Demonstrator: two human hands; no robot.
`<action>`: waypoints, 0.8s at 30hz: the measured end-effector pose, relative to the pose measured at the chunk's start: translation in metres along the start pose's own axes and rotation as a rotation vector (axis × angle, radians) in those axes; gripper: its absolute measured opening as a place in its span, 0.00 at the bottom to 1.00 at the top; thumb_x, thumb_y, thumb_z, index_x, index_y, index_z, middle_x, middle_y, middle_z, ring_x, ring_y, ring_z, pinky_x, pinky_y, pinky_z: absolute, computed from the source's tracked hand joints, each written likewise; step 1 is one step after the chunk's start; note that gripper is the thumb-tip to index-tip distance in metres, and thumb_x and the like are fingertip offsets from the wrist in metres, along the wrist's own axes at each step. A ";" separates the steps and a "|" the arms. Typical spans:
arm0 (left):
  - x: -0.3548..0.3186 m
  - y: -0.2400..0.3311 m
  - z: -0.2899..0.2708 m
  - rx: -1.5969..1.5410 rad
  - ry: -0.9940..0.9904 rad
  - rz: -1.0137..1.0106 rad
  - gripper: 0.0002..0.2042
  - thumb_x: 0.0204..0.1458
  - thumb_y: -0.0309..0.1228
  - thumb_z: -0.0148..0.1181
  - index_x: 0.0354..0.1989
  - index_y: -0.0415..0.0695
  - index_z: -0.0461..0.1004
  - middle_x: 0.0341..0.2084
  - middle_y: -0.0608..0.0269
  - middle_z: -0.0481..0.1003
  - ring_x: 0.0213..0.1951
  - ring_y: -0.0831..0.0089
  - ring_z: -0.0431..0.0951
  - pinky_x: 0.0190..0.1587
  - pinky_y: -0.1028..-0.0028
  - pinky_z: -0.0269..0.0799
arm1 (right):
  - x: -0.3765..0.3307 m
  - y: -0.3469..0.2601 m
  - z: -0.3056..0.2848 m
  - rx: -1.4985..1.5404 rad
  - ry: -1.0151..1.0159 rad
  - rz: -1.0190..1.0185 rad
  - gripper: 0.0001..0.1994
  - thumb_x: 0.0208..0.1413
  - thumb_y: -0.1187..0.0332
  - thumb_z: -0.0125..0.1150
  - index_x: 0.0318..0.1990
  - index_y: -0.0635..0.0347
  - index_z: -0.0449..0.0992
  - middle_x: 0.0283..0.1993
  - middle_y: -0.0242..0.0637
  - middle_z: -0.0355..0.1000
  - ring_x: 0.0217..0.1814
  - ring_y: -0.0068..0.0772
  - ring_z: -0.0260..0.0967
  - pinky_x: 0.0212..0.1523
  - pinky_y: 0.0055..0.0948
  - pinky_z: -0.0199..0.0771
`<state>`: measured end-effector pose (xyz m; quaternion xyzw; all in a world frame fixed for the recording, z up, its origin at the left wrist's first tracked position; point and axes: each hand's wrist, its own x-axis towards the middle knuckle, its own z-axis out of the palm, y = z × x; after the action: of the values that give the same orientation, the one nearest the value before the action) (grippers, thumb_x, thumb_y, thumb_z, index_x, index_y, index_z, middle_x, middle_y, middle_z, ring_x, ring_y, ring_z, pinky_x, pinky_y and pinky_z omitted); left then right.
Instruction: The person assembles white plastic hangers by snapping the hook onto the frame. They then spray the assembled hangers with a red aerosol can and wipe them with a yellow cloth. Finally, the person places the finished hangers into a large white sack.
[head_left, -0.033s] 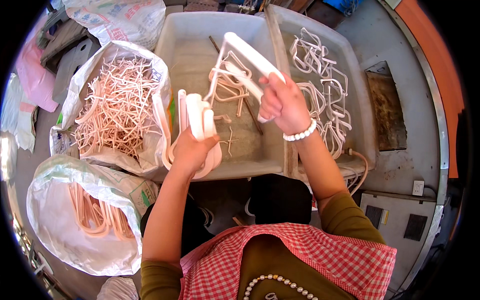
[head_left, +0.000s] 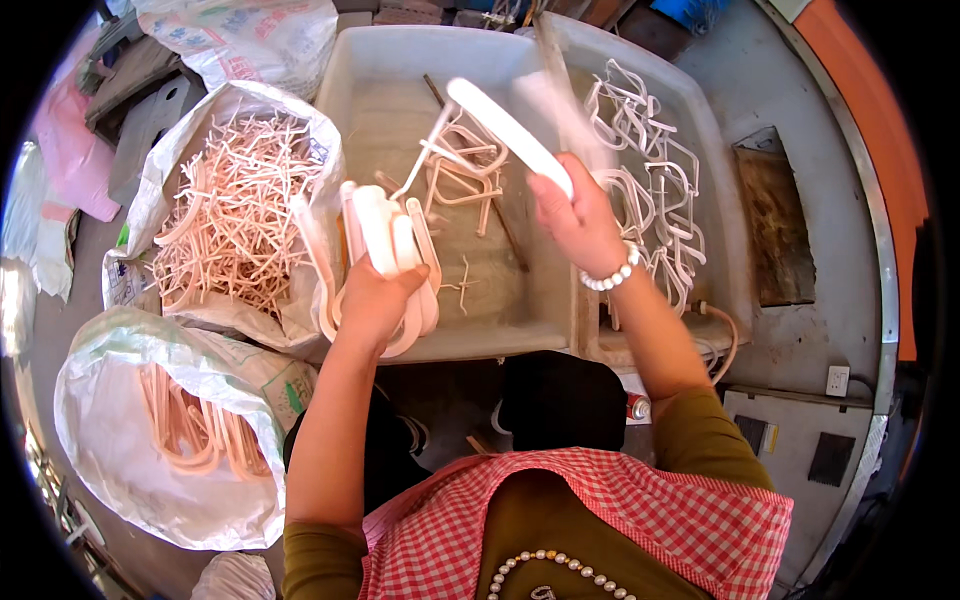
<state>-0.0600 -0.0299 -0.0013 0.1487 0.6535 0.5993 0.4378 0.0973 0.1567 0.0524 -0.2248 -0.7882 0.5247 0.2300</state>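
My left hand (head_left: 375,300) is closed round a bunch of U-shaped pale plastic pieces (head_left: 400,230), held upright over the near left of the middle tub. My right hand (head_left: 578,215) is closed on the lower end of a long white plastic piece (head_left: 505,130). A thin runner (head_left: 425,155) slants from its far end down toward the bunch. Beyond my right hand a second white piece (head_left: 565,110) is smeared by motion; whether my fingers hold it I cannot tell. Under them, bent pieces with thin runners (head_left: 465,165) lie in the tub.
A tub (head_left: 700,120) at the right holds tangled white pieces (head_left: 655,180). On the left, one sack (head_left: 320,130) is heaped with thin pinkish sticks (head_left: 235,220); a nearer sack (head_left: 130,480) holds U-shaped pieces (head_left: 200,430). A dark rod (head_left: 515,245) lies in the middle tub.
My right hand has moved slightly right and nearer me. The long piece has turned, and a second piece has swung out to the right in a blur. My left hand has barely moved.
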 end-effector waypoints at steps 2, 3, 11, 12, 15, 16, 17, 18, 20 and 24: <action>0.010 -0.005 -0.010 -0.119 -0.016 -0.065 0.13 0.48 0.21 0.62 0.43 0.35 0.72 0.32 0.59 0.76 0.34 0.70 0.77 0.36 0.72 0.73 | -0.004 0.021 -0.016 -0.814 0.011 -0.159 0.12 0.61 0.60 0.51 0.43 0.58 0.64 0.20 0.46 0.71 0.22 0.52 0.71 0.22 0.44 0.69; 0.013 -0.004 -0.014 -0.179 -0.025 -0.096 0.12 0.48 0.21 0.62 0.42 0.35 0.73 0.32 0.59 0.77 0.33 0.71 0.77 0.35 0.72 0.73 | -0.004 0.047 -0.028 -1.040 -0.147 -0.122 0.12 0.61 0.59 0.51 0.43 0.58 0.64 0.20 0.45 0.71 0.21 0.52 0.70 0.22 0.45 0.69; 0.007 0.007 -0.020 -0.668 -0.216 -0.097 0.20 0.53 0.23 0.58 0.55 0.35 0.63 0.47 0.50 0.73 0.45 0.61 0.75 0.50 0.61 0.72 | -0.014 0.028 -0.008 -0.563 0.099 -0.063 0.16 0.64 0.55 0.46 0.44 0.59 0.64 0.21 0.45 0.70 0.23 0.48 0.72 0.23 0.42 0.68; 0.007 0.007 -0.018 -0.679 -0.256 -0.108 0.21 0.54 0.26 0.57 0.56 0.35 0.63 0.51 0.47 0.70 0.49 0.59 0.73 0.54 0.58 0.69 | -0.019 0.018 0.006 -0.460 0.103 0.060 0.15 0.64 0.55 0.47 0.45 0.59 0.65 0.23 0.45 0.70 0.25 0.44 0.72 0.24 0.38 0.68; 0.008 0.002 -0.008 -0.813 -0.381 -0.153 0.22 0.55 0.27 0.56 0.57 0.34 0.61 0.53 0.46 0.69 0.53 0.58 0.71 0.58 0.57 0.65 | -0.036 0.007 0.051 -0.112 -0.018 0.156 0.14 0.66 0.59 0.45 0.46 0.63 0.66 0.28 0.31 0.68 0.29 0.22 0.66 0.34 0.24 0.68; 0.009 0.000 -0.004 -0.842 -0.437 -0.176 0.23 0.55 0.28 0.56 0.58 0.33 0.60 0.54 0.45 0.68 0.55 0.57 0.69 0.59 0.57 0.64 | -0.040 0.013 0.060 -0.105 -0.097 0.132 0.15 0.66 0.59 0.44 0.48 0.62 0.66 0.30 0.32 0.69 0.31 0.25 0.67 0.37 0.27 0.69; 0.008 -0.003 -0.001 -0.839 -0.425 -0.154 0.23 0.55 0.28 0.56 0.58 0.33 0.61 0.53 0.46 0.68 0.55 0.57 0.70 0.59 0.57 0.64 | -0.047 0.008 0.070 -0.085 -0.110 0.096 0.15 0.66 0.59 0.44 0.48 0.63 0.65 0.33 0.34 0.70 0.35 0.27 0.68 0.40 0.28 0.69; 0.007 -0.005 0.001 -0.837 -0.412 -0.132 0.23 0.55 0.28 0.56 0.58 0.33 0.61 0.53 0.46 0.68 0.55 0.57 0.70 0.59 0.57 0.64 | -0.050 0.013 0.074 -0.072 -0.132 0.085 0.15 0.65 0.58 0.44 0.48 0.62 0.65 0.33 0.39 0.70 0.34 0.35 0.69 0.39 0.33 0.70; 0.003 -0.006 0.000 -0.829 -0.359 -0.103 0.22 0.55 0.28 0.57 0.57 0.34 0.62 0.50 0.48 0.70 0.53 0.57 0.71 0.58 0.57 0.65 | -0.049 0.017 0.078 -0.036 -0.172 0.082 0.15 0.65 0.58 0.44 0.47 0.62 0.64 0.34 0.46 0.71 0.34 0.43 0.71 0.38 0.37 0.70; -0.001 0.000 0.003 -0.882 -0.371 -0.121 0.21 0.53 0.25 0.59 0.55 0.35 0.63 0.47 0.51 0.71 0.50 0.59 0.73 0.55 0.59 0.68 | -0.048 0.022 0.075 0.033 -0.249 0.107 0.17 0.66 0.57 0.42 0.45 0.63 0.67 0.35 0.46 0.71 0.36 0.41 0.71 0.39 0.35 0.69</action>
<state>-0.0574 -0.0286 -0.0002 0.0150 0.2552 0.7561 0.6025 0.0928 0.0812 0.0002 -0.1960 -0.7887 0.5730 0.1057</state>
